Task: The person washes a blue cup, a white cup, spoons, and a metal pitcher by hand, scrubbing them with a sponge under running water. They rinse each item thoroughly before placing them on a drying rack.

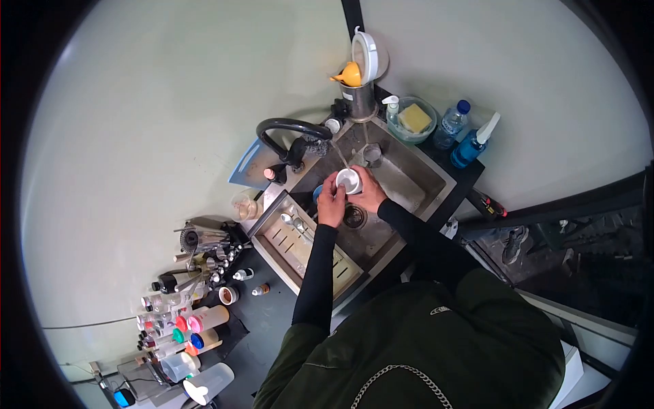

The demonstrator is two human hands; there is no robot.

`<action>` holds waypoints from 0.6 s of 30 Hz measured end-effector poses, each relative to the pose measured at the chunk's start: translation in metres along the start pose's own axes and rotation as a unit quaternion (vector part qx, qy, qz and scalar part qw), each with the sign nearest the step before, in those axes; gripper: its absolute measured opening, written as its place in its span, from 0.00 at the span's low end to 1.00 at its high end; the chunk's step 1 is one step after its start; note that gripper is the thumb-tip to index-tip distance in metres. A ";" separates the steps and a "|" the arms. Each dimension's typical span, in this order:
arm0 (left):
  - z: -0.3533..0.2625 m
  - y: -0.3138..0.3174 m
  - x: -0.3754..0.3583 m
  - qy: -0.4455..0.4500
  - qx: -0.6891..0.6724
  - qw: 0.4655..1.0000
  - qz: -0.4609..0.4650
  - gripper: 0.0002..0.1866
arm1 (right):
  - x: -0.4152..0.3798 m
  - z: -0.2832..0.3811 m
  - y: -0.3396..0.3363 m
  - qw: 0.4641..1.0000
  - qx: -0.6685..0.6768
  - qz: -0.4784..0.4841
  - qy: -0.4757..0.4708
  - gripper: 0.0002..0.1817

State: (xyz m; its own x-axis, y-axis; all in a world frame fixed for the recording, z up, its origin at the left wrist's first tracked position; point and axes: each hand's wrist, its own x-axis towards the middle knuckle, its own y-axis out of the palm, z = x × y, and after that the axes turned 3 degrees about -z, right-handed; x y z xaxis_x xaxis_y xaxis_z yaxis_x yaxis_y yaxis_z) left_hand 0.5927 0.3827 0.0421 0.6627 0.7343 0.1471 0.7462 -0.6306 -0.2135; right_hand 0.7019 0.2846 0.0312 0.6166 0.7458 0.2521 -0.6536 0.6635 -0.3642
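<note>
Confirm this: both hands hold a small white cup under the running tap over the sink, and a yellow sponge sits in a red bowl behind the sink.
Not quite. In the head view the bowl holding the yellow sponge is pale green, not red. The rest stands: left hand and right hand hold the white cup over the sink.

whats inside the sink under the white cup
Both hands, left hand and right hand, hold the white cup over the sink; the drain shows below.
</note>
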 end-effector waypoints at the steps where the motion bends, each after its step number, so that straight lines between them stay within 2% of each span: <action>1: -0.009 0.000 -0.001 0.000 0.000 1.000 -0.006 0.18 | 0.001 0.004 -0.003 1.000 0.000 0.005 -0.003 0.41; 3: -0.022 0.003 -0.003 -0.045 0.105 0.993 -0.033 0.16 | 0.002 0.009 -0.010 0.998 -0.048 -0.020 -0.033 0.41; 4: -0.024 0.006 -0.005 0.101 0.168 0.977 -0.084 0.15 | 0.000 0.011 -0.012 0.998 -0.048 -0.028 -0.026 0.41; 5: -0.027 0.005 -0.007 0.103 0.166 0.977 -0.087 0.15 | 0.000 0.012 -0.013 0.998 -0.050 -0.028 -0.029 0.41; 7: -0.046 0.005 -0.009 0.237 0.259 0.936 0.020 0.14 | 0.001 0.006 -0.011 0.997 -0.051 -0.058 0.012 0.40; 8: -0.039 0.012 -0.007 0.276 0.312 0.909 0.027 0.16 | 0.002 0.002 -0.011 0.997 -0.058 -0.046 0.002 0.40; 9: -0.041 0.016 -0.005 0.274 0.313 0.909 0.022 0.16 | 0.002 0.003 -0.010 0.997 -0.058 -0.041 -0.001 0.40; 11: -0.045 0.021 0.004 0.145 0.428 0.890 0.067 0.21 | 0.005 0.005 -0.004 0.987 -0.118 -0.041 -0.102 0.40; 12: -0.058 0.021 0.008 0.097 0.431 0.892 0.092 0.26 | 0.008 0.010 -0.002 0.985 -0.140 -0.058 -0.088 0.41; 13: -0.058 0.014 0.015 0.093 0.432 0.894 0.082 0.26 | 0.010 0.013 -0.005 0.984 -0.138 -0.049 -0.096 0.41; 15: -0.054 -0.003 0.027 0.018 0.233 0.944 0.231 0.25 | 0.009 0.021 -0.019 0.993 -0.111 -0.006 -0.036 0.41; 16: -0.050 -0.009 0.030 0.019 0.142 0.962 0.231 0.23 | 0.010 0.026 -0.021 0.992 -0.118 -0.004 -0.034 0.42; 17: -0.039 -0.007 0.031 0.019 0.140 0.964 0.224 0.23 | 0.013 0.030 -0.021 0.992 -0.119 0.002 -0.039 0.42; 18: -0.020 -0.001 0.031 -0.001 0.035 0.986 0.165 0.22 | 0.016 0.033 -0.020 0.996 -0.068 0.010 -0.050 0.42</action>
State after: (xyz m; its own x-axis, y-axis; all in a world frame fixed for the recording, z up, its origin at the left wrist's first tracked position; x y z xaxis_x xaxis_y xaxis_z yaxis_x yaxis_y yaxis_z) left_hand 0.6136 0.4016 0.0663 0.8679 0.4935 0.0566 0.4846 -0.8160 -0.3150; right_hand 0.7102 0.2855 0.0723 0.5528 0.7660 0.3281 -0.5962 0.6386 -0.4865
